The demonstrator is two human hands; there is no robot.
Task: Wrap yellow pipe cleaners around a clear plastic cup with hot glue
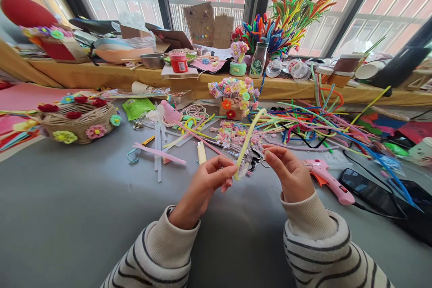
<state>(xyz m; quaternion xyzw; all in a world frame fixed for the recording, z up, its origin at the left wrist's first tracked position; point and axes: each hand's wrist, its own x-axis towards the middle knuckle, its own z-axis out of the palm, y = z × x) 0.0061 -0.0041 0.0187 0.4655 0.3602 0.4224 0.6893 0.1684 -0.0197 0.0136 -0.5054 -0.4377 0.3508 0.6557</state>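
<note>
A pale yellow pipe cleaner rises in a curve from my left hand, its lower end pinched between thumb and finger. To its right, my right hand has thumb and fingertips closed together; whatever is in them is too small to make out. The pipe cleaner's bent top stands above the right fingertips. Behind my hands lie a clear plastic cup-like piece and black-handled scissors. A pink glue gun rests on the table just right of my right hand.
A woven basket with fabric flowers stands left. White glue sticks and a pink pipe cleaner lie ahead. Loose pipe cleaners are heaped at back right, near a flower-filled pot. A phone lies right, beside a black cable.
</note>
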